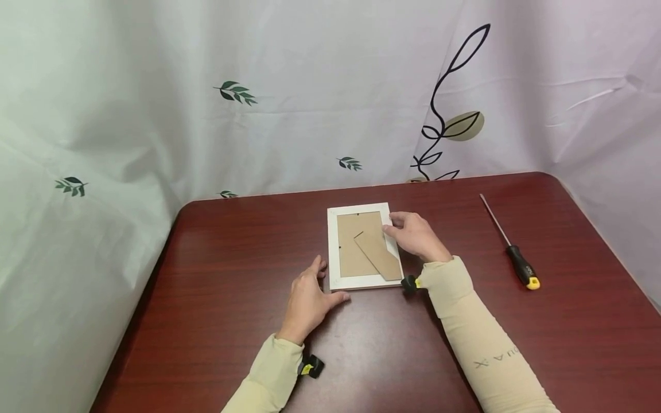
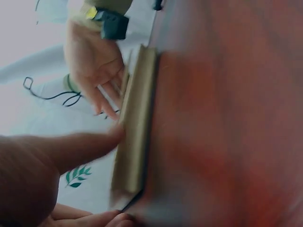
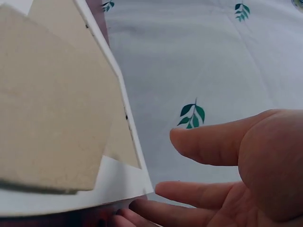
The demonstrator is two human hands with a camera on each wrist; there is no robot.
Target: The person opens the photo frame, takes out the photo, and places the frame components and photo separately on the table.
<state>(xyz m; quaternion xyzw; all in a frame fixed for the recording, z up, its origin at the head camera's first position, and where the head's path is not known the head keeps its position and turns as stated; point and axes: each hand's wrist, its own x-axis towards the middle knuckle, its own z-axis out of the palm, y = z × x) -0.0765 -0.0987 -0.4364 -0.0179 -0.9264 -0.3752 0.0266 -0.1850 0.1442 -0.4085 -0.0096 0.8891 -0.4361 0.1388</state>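
A white picture frame [image 1: 333, 241] lies back side up on the table, its brown backing board [image 1: 347, 246] showing and a slanted easel stand [image 1: 379, 255] folded over it. At its near left corner is my left hand [image 1: 307, 295], thumb straight against the near edge and fingers along the left side. Seen from the left wrist, the thumb tip meets the frame's edge [image 2: 135, 127]. My right hand [image 1: 415, 235] is at the far right side, fingertips right at the frame's edge. In the right wrist view, the thumb of that hand [image 3: 227, 184] stands apart from the frame.
A screwdriver [image 1: 518, 264] with a black and yellow handle lies on the right of the dark red wooden table [image 1: 232, 321]. Behind the table hangs a white curtain [image 1: 310, 115] with leaf prints. Both wrists wear small black cameras.
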